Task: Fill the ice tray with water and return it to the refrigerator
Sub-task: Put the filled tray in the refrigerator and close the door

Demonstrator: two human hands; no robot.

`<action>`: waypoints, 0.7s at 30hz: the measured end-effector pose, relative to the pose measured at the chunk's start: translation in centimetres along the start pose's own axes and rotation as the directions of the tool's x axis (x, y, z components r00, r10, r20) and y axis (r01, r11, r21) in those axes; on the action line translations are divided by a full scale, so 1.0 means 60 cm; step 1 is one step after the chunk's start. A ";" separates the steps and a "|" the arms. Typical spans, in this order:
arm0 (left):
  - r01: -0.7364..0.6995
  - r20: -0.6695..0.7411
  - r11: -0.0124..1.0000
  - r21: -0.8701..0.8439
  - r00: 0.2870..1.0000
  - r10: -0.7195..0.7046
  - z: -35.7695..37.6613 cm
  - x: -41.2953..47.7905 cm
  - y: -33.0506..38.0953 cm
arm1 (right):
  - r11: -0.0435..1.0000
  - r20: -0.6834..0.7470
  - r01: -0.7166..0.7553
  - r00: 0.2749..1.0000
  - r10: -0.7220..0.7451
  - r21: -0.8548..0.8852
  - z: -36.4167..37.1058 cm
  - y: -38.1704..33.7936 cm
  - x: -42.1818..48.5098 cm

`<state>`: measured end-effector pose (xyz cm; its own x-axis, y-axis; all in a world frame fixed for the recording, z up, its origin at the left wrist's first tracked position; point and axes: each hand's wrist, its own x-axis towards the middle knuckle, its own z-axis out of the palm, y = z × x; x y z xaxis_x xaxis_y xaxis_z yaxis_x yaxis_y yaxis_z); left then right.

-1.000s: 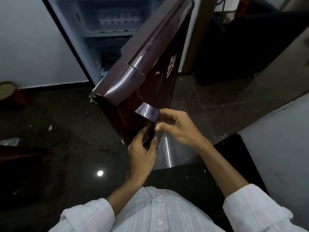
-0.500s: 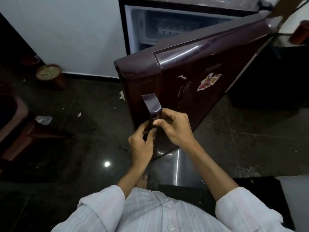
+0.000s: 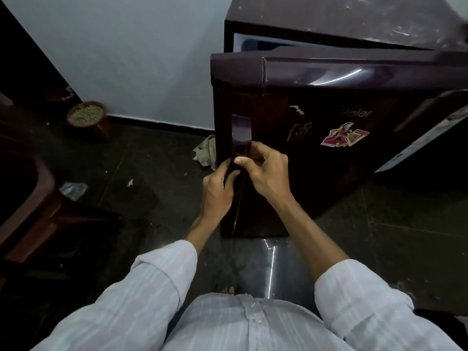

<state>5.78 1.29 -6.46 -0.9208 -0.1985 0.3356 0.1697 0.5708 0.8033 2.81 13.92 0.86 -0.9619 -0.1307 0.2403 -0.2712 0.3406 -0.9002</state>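
Observation:
A dark maroon refrigerator (image 3: pixel 354 19) stands against the white wall. Its door (image 3: pixel 329 102) is almost closed, leaving a narrow gap at the top left where a strip of the pale interior (image 3: pixel 253 43) shows. Both my hands grip the vertical door handle (image 3: pixel 241 138). My left hand (image 3: pixel 219 191) holds the handle's lower part from the left. My right hand (image 3: pixel 263 171) wraps it from the right, thumb on the front. The ice tray is hidden from view.
A brown pot (image 3: pixel 88 120) filled with pale pebbles sits by the wall at left. A crumpled cloth (image 3: pixel 205 153) lies at the refrigerator's left foot. A dark red chair (image 3: pixel 30 206) stands at the left edge. Scraps of litter (image 3: pixel 73 190) dot the dark floor.
The refrigerator door has swung from wide open to nearly closed, hiding the shelves inside. Both hands stayed on the handle and moved with it.

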 end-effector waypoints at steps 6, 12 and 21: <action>-0.046 0.005 0.999 0.014 0.999 0.046 0.005 0.092 -0.027 | 1.000 -0.064 -0.012 0.998 0.011 -0.026 0.029 0.012 0.085; -0.074 0.035 0.997 -0.001 0.997 0.074 0.011 0.141 -0.044 | 0.999 -0.098 -0.028 0.995 0.025 -0.022 0.042 0.021 0.124; -0.070 0.016 0.997 -0.018 0.997 0.071 0.018 0.140 -0.049 | 1.000 -0.083 -0.005 0.997 0.005 0.003 0.041 0.023 0.126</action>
<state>-2.82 -1.18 -6.54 -0.9120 -0.1450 0.3838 0.2406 0.5686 0.7866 -4.75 11.12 0.53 -0.9629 -0.0516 0.2650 -0.2665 0.3380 -0.9026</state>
